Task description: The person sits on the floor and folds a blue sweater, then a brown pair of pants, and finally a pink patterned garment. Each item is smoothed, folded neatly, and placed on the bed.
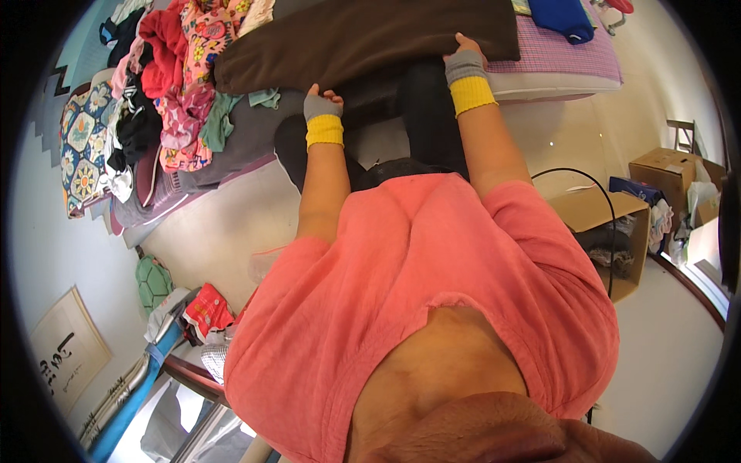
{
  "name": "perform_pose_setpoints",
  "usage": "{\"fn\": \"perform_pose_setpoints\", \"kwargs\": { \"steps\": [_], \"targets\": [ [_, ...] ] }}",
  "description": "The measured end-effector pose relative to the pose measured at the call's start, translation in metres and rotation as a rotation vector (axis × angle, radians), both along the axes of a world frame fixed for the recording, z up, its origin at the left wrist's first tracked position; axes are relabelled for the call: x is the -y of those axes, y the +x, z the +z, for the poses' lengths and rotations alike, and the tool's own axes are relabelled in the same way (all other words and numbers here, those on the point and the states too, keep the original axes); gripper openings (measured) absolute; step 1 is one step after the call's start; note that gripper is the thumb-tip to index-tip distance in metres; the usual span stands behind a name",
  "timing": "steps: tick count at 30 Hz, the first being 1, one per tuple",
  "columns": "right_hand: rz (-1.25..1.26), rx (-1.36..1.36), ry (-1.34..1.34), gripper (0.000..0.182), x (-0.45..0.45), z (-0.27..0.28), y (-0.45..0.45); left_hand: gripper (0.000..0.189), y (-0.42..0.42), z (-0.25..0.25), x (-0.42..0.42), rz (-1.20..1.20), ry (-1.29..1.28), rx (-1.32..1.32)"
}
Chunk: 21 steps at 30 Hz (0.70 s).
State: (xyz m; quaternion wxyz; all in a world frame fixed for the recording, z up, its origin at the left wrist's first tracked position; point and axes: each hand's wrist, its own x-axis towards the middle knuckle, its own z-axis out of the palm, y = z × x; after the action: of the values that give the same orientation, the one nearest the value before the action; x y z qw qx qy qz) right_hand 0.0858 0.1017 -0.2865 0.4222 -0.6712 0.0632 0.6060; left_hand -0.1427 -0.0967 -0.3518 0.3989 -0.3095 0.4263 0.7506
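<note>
A dark brown garment [359, 46], perhaps trousers, lies stretched across the bed before me. My left hand [325, 105], in a grey fingerless glove with a yellow cuff, is at the garment's near edge with its fingers curled against the cloth. Farther right, my right hand [466, 57] wears a matching glove and rests on the brown cloth close to its right end. One of its digits points away from me over the fabric; the other fingers are partly hidden, so its grip is unclear.
Left on the bed lie a heap of clothes [185, 87] and a patterned pillow [84, 147]. A blue folded garment [561, 20] sits on the checked bedding [556, 49] at right. Cardboard boxes [628, 243] and a black cable [584, 175] are to my right; a red bag [208, 312] is behind left.
</note>
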Motion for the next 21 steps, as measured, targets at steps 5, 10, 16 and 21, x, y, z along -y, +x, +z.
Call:
{"fn": "perform_pose_setpoints", "kwargs": {
  "steps": [5,10,16,21],
  "targets": [
    [0.267,0.325,0.153,0.050,0.000,-0.032,0.032,0.017,0.003,0.000,0.003,-0.068,-0.043,-0.100],
    [0.376,0.320,0.315,0.032,-0.017,-0.081,0.051,0.017,0.012,0.000,0.016,-0.245,-0.240,-0.308],
    [0.401,1.101,0.677,0.026,0.013,-0.017,0.070,0.035,0.016,0.009,0.012,-0.264,-0.467,-0.484],
    [0.539,1.626,1.203,0.041,-0.026,-0.026,0.074,0.054,-0.004,0.003,0.012,-0.305,-0.713,-0.785]
  ]
}}
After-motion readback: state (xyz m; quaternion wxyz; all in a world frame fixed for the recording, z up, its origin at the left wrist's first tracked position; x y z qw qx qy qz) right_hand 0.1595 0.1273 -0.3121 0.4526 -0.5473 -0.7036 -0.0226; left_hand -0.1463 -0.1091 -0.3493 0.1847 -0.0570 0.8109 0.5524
